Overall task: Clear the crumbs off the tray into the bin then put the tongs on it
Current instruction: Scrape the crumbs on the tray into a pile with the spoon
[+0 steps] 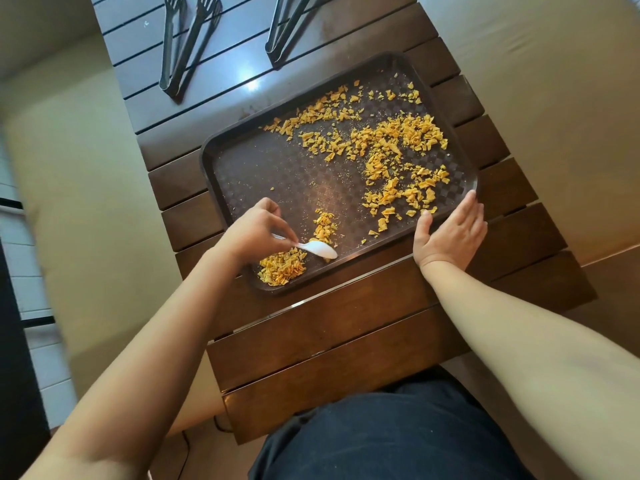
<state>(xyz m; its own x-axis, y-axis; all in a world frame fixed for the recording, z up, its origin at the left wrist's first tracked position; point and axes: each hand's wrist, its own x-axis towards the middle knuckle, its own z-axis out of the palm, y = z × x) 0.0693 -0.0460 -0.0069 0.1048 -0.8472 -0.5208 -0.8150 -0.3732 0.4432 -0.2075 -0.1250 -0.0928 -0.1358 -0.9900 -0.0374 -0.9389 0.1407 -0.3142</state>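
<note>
We look down on a dark brown tray (221,174) lying askew on a slatted wooden table (346,327). Our left hand (256,230) pinches the handle of a white plastic spoon (320,249) between curled fingers and thumb, the bowl of the spoon resting on the tray floor near its near edge. Just beside the spoon, in the tray's near left corner, sits a gathered heap of orange crumbs (282,268), and a smaller streak of them lies just beyond the spoon's bowl. Most of the crumbs are spread over the right and far parts of the tray — thick on the right side, thinner toward the far edge. Our right hand (450,233) lies flat and open, fingers straight, against the tray's near right rim, the thumb over the edge and touching the tray; it grips nothing. Beyond the tray, well apart from it, two pairs of dark tongs rest on the table — one (185,43) on the left, another (285,26) further right.
</note>
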